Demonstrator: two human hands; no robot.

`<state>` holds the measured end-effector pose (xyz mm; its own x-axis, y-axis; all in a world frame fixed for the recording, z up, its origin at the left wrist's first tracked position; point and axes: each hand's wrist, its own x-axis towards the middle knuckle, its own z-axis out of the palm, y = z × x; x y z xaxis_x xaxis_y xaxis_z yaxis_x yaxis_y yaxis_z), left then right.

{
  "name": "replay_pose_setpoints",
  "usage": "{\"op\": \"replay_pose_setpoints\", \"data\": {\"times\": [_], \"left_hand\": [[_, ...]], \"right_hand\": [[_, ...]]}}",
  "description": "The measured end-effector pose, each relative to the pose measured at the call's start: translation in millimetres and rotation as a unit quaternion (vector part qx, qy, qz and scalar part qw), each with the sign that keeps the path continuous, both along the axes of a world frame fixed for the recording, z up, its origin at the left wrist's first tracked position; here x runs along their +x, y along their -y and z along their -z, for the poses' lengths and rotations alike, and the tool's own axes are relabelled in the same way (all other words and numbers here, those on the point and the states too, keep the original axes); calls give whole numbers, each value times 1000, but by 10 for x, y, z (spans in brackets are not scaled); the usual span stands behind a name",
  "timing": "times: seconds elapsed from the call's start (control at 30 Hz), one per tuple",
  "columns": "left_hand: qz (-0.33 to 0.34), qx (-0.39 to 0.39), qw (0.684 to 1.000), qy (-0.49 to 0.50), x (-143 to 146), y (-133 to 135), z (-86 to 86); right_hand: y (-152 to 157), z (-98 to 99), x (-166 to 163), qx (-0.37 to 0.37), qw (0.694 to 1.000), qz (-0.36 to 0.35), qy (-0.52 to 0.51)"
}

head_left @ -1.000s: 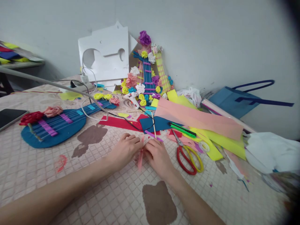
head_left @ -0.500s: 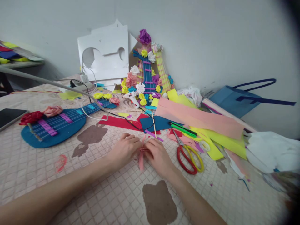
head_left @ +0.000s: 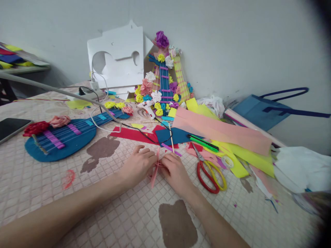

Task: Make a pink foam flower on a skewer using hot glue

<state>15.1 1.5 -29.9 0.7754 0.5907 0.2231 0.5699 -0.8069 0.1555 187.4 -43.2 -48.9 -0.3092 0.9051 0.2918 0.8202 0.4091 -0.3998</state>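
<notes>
My left hand [head_left: 141, 163] and my right hand [head_left: 174, 168] meet over the table, both closed on a thin pink paper strip [head_left: 154, 177]. One end of the strip hangs down between them, and a short piece sticks up above the fingers. My fingertips hide the part they pinch. To the right of my right hand lie scissors [head_left: 210, 174] with one red and one yellow handle. Just beyond my hands are a wooden stick [head_left: 171, 137] and a purple paper strip [head_left: 172, 150].
A blue paper guitar [head_left: 69, 137] with red and pink flowers lies at the left, a white cable [head_left: 62, 90] crossing above it. A glue gun [head_left: 147, 108], decorated guitars [head_left: 165, 82] and white board [head_left: 119, 58] stand behind. Green cutter [head_left: 203, 143] and coloured paper [head_left: 222, 129] lie right.
The hanging end of the pink strip has swung slightly left and looks narrower. Both hands keep their grip, and the whole view has shifted a little.
</notes>
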Motion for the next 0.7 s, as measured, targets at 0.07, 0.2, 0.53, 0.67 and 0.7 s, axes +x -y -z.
{"op": "replay_pose_setpoints", "data": {"times": [0.07,0.2,0.53,0.67,0.7], "left_hand": [[-4,-17,1000,-1,-9,-5,25],[1,-64,998,18,-47,-11,30],[5,-73,996,45,-22,-5,6],[25,-49,998,41,-23,7,-17],[29,-44,998,39,-24,8,-22]], "right_hand": [[9,4,22,-11,1000,-12,-9],[17,12,50,-10,1000,-20,-18],[31,34,48,0,1000,-14,-9],[32,30,25,12,1000,-16,0],[32,27,18,14,1000,-13,2]]}}
